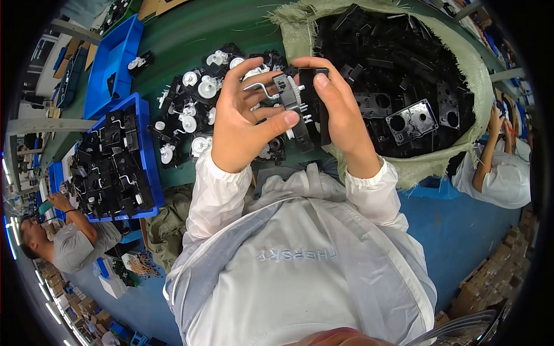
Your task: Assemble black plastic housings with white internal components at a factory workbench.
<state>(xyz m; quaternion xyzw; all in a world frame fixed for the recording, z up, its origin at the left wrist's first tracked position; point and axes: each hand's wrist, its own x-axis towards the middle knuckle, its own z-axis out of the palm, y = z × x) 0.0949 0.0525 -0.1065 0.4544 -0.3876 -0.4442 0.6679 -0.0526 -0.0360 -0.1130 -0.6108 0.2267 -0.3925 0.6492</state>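
Observation:
My left hand [235, 131] is closed on a black plastic gear housing [285, 92] with white gears and a bent metal rod sticking out to its left. The thumb presses on its lower part. Close beside it, my right hand [347, 118] grips a black plastic cover piece [321, 115], seen nearly edge-on, between thumb and fingers. The two parts face each other with little or no gap; whether they touch I cannot tell. Under and behind my hands lies a heap of similar gear assemblies with white gears [208, 86] on the green bench.
A woven sack [479, 86] full of black plastic plates stands at the right. At the left are a blue bin [151, 173] of black assemblies with metal rods and another blue tray [118, 60]. One person [78, 245] works at the left, another [490, 173] at the right.

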